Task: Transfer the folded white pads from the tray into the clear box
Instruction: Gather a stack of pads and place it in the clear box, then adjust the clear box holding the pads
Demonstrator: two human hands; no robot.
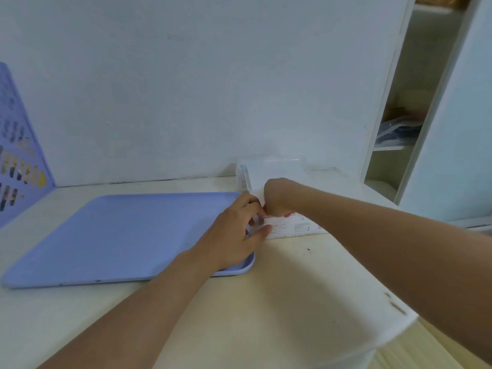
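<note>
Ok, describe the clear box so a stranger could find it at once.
Start at the big blue tray on the pale table. Just past its right edge, against the white wall, sits the clear box, both hands at its front. It alone is see-through, with white contents.

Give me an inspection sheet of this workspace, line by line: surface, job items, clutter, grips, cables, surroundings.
Surface: pale table, a few dark specks near the box.
Job's things: blue tray shows no pads; clear box stands right of it, lid raised; contents unclear.
Clutter: nothing seen.
Grips: left hand and right hand meet at the box's near-left corner, fingers curled; what they pinch cannot be told.
Cables: nothing seen.
Surroundings: white wall, purple rack far left, open shelves right.
</note>
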